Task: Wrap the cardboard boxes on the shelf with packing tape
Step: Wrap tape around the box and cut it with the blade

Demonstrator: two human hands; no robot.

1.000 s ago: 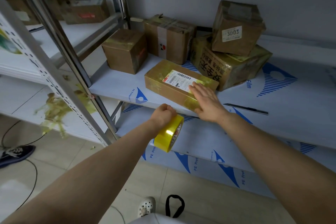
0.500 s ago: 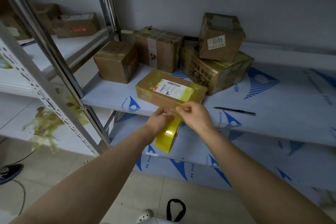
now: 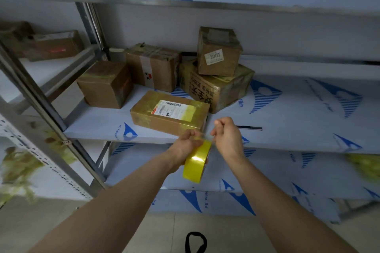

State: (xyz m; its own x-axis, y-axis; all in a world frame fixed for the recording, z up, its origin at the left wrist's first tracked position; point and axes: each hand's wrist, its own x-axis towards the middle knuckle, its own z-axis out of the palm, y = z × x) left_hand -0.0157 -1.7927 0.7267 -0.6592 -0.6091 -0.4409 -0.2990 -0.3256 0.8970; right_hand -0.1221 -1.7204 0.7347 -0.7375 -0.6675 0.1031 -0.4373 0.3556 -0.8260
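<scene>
A flat cardboard box (image 3: 164, 118) with a white shipping label lies near the front edge of the middle shelf (image 3: 298, 129), partly covered in yellowish tape. Just in front of it, my left hand (image 3: 185, 148) grips a yellow roll of packing tape (image 3: 196, 163). My right hand (image 3: 227, 137) pinches the free end of the tape, a short clear strip stretched between the two hands. Several other cardboard boxes stand behind, among them a small cube (image 3: 106, 84) and a stacked box marked 3003 (image 3: 218, 52).
A black cutter blade (image 3: 249, 128) lies on the shelf right of my hands. A steel upright (image 3: 47, 113) slants at the left, with more boxes (image 3: 55, 45) on the neighbouring rack. Crumpled tape scraps (image 3: 18, 166) lie on the lower left shelf.
My right hand left the top of the labelled box, came down to the roll and took the tape end, now pulling it a little to the right. The view has tilted upward.
</scene>
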